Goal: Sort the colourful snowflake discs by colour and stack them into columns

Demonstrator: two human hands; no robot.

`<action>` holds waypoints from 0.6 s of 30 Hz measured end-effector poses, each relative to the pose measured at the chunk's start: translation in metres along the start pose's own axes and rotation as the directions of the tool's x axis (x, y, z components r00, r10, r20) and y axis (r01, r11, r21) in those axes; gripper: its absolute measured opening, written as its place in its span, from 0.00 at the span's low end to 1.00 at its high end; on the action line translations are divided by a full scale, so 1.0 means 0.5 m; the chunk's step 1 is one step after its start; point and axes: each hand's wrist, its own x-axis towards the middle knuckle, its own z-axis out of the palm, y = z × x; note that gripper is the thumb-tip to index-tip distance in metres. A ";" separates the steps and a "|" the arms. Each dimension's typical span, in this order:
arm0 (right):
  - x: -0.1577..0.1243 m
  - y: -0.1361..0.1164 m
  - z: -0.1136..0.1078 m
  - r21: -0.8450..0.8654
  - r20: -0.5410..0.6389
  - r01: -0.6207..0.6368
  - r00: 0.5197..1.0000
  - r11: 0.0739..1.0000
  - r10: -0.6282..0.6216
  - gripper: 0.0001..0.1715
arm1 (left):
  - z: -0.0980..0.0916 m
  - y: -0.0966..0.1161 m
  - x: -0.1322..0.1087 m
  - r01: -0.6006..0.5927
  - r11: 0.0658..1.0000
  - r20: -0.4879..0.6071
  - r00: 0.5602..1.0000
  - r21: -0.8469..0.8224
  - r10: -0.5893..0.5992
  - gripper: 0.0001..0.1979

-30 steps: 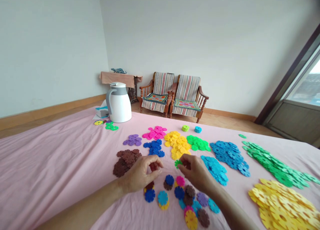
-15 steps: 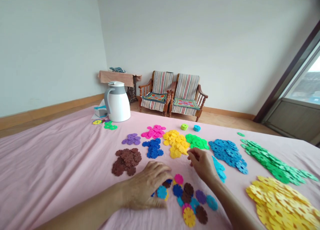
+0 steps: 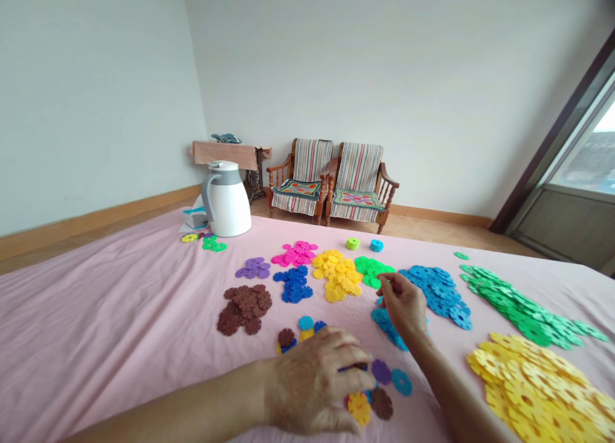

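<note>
Watching the head feed from my remote station, I see the left hand [image 3: 312,382] curled downward, pinching a dark blue plastic disc [image 3: 353,367] edge-on between thumb and fingers. The right hand [image 3: 402,305] sits just above a light-blue pile [image 3: 384,324], its fingertips [image 3: 385,279] drawn together; I cannot tell whether they pinch anything. Loose snowflake discs lie just beside the left hand, among them a yellow disc [image 3: 359,408], a maroon disc [image 3: 382,403], a purple disc [image 3: 381,371] and a teal disc [image 3: 401,382]. Farther out on the pink bedsheet [image 3: 96,321] are a brown pile [image 3: 244,309], a blue pile [image 3: 293,284], a yellow pile [image 3: 336,276] and a green pile [image 3: 372,270]. A white thermos jug [image 3: 225,199] stands beside a tissue box [image 3: 196,217] (its print is too small for me to read from here).
</note>
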 end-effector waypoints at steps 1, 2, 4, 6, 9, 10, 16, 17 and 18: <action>0.004 0.004 -0.005 0.018 -0.035 -0.022 0.999 1.000 0.022 0.19 | 0.008 0.007 0.015 -0.045 0.999 0.014 0.999 0.009 0.045 0.20; 0.008 0.007 -0.010 0.032 -0.061 -0.039 0.997 0.999 0.041 0.20 | 0.018 0.012 0.031 -0.095 0.995 0.037 0.995 0.015 0.095 0.21; 0.011 0.010 -0.016 0.055 -0.088 -0.061 0.994 0.997 0.065 0.20 | 0.040 0.017 0.059 -0.145 0.989 0.071 0.987 0.040 0.142 0.22; 0.011 0.009 -0.018 0.066 -0.090 -0.067 0.993 0.996 0.073 0.20 | 0.061 0.016 0.082 -0.140 0.987 0.061 0.989 0.077 0.136 0.21; 0.007 0.005 -0.016 0.059 -0.072 -0.057 0.996 0.997 0.061 0.18 | 0.081 0.013 0.102 -0.102 0.987 0.033 0.995 0.121 0.099 0.18; 0.005 0.003 -0.014 0.054 -0.065 -0.049 0.997 0.997 0.053 0.18 | 0.083 0.011 0.104 -0.089 0.987 0.031 0.996 0.130 0.086 0.17; -0.006 -0.003 -0.001 -0.010 -0.014 0.011 1.000 1.000 -0.011 0.15 | 0.069 -0.011 0.071 0.042 0.986 -0.014 0.999 0.162 -0.040 0.07; -0.009 -0.004 0.001 -0.019 -0.001 0.028 1.000 0.999 -0.028 0.15 | 0.064 -0.017 0.062 0.063 0.985 -0.025 0.998 0.161 -0.060 0.07; -0.012 -0.007 0.003 -0.026 0.015 0.047 0.999 0.999 -0.046 0.15 | 0.058 -0.022 0.053 0.082 0.984 -0.036 0.996 0.159 -0.077 0.07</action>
